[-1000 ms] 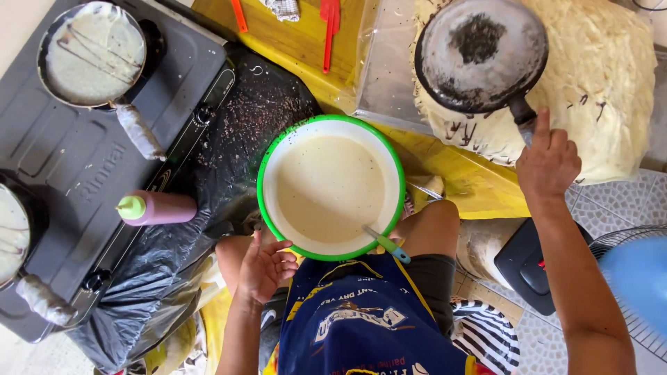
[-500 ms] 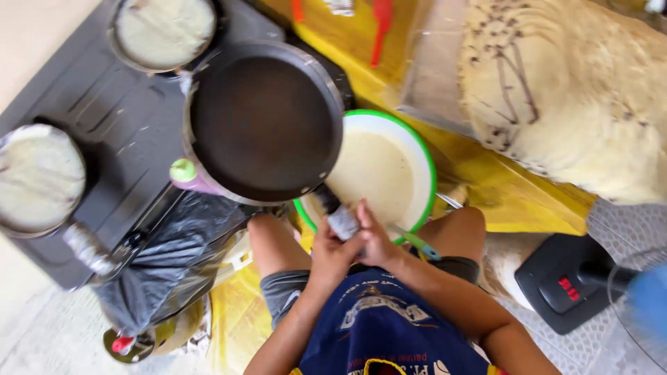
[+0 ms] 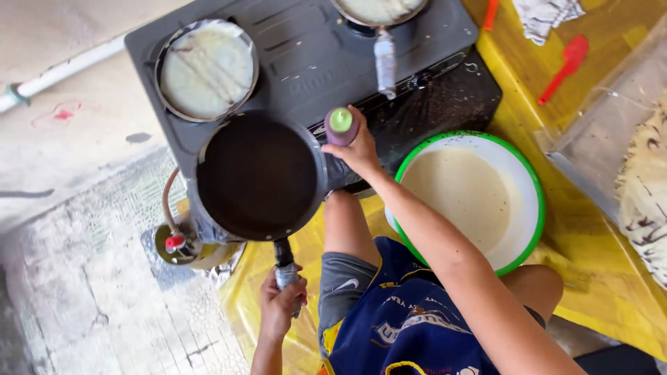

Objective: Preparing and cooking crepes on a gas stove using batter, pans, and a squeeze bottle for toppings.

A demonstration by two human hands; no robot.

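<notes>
Pale tiled floor [image 3: 83, 292] fills the left side of this top-down view, with a yellow sheet [image 3: 590, 278] spread over it on the right. On the floor, at the top, sits a dark grey stove [image 3: 306, 62]. Two pans of pale batter rest on it: one at upper left [image 3: 207, 69], another [image 3: 379, 8] cut off by the top edge, its wrapped handle pointing down toward the viewer.

A large white bowl [image 3: 517, 170] with a green rim sits on the yellow sheet, right of the stove, holding creamy batter. At the far right edge lies a stack of thin speckled pancakes [image 3: 646, 194] in a clear tray.

An empty black frying pan [image 3: 257, 177] is held level just in front of the stove, above a small gas canister [image 3: 177, 244]. The left hand [image 3: 281, 305] is closed tight around the pan's wrapped handle, at the bottom of the view. The right hand [image 3: 358, 149] reaches forward, its fingers wrapped around a purple bottle [image 3: 342, 126] with a green cap, held upright just beside the pan's right rim, at the stove's front edge.

A red spatula [image 3: 566, 66] lies on the yellow sheet at upper right. The person sits wearing a blue apron [image 3: 396, 319] and grey shorts [image 3: 344, 292].
</notes>
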